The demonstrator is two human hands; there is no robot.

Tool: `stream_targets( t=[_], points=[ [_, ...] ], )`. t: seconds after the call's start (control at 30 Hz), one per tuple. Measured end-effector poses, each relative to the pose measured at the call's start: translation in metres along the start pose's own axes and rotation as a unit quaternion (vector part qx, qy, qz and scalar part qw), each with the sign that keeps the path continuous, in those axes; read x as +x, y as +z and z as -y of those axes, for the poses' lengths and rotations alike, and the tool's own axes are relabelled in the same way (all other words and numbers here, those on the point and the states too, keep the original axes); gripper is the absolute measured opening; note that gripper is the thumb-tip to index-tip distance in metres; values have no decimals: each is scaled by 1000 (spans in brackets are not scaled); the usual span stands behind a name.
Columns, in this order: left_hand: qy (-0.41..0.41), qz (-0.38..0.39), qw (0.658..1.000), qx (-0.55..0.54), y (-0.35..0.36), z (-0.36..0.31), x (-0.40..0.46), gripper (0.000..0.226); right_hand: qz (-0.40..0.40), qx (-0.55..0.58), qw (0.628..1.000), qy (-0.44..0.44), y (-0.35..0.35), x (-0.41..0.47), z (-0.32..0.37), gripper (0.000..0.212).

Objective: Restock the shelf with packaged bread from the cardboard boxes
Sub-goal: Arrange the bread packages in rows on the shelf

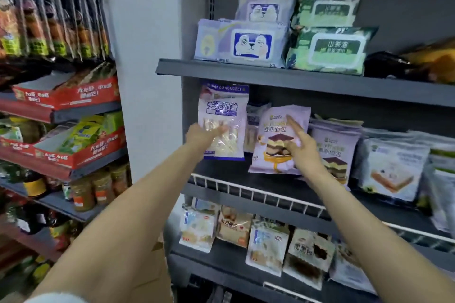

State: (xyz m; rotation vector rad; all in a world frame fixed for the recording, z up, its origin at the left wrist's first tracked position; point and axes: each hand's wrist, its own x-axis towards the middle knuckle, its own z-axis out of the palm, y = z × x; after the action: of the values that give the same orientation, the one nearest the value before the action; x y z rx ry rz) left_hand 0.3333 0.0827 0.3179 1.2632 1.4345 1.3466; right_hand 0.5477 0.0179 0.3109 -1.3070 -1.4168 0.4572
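My left hand (200, 134) grips the lower part of a white and blue bread bag (222, 110) and holds it upright at the left end of the middle shelf (221, 172). My right hand (299, 141) lies with straight fingers against a lilac bag with a layered cake picture (273, 155), which leans back on the same shelf. More bread bags (332, 145) stand in a row to its right. A cardboard box (157, 265) shows partly between my forearms, low down.
The shelf above holds wet-wipe packs (246, 42). A white wire rail (258, 194) runs along the middle shelf's front. The lower shelf holds several bread bags (266, 248). A grey pillar (142, 56) separates a left rack with sauce jars (98, 187) and red cartons (73, 96).
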Motion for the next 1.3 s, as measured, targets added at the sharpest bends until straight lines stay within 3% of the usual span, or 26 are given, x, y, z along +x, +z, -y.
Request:
stream_targets(
  t=[0.13,0.23,0.43,0.53,0.7,0.77,0.83,0.87,0.93,1.03,1.13,1.23,1.3],
  points=[
    [-30,20,999,9,41,7,45,84,-65,-35,997,-36,4,20,-12,77],
    [-51,67,993,86,65,13,67,103,-95,-25,995,17,-1,31,-22,64],
    [8,117,989,92,103,35,89,81,-112,70,989,65,-8,49,-41,72],
    [-17,90,976,195,108,45,99,83,-101,91,987,86,-5,54,-50,68],
    [-57,69,986,142,113,46,99,79,-90,124,982,109,-8,52,-56,48],
    [0,-26,975,222,116,39,87,76,-96,143,979,107,-15,49,-57,40],
    [151,-83,967,188,120,25,68,57,-112,149,977,104,-27,46,-60,39],
    [206,-49,969,123,125,15,57,46,-121,151,975,106,-35,44,-61,41],
    [223,106,969,33,138,-4,29,36,-137,154,973,106,-52,39,-62,49],
    [182,312,932,33,163,-22,-9,58,-148,164,970,102,-75,29,-62,56],
    [204,318,924,62,185,-18,-31,85,-131,93,983,88,-91,16,-65,61],
    [232,265,931,99,197,-7,-50,86,-92,-40,992,82,-97,2,-81,56],
    [208,261,930,151,204,5,-59,85,-77,-144,984,76,-100,-5,-99,82]
  ],
)
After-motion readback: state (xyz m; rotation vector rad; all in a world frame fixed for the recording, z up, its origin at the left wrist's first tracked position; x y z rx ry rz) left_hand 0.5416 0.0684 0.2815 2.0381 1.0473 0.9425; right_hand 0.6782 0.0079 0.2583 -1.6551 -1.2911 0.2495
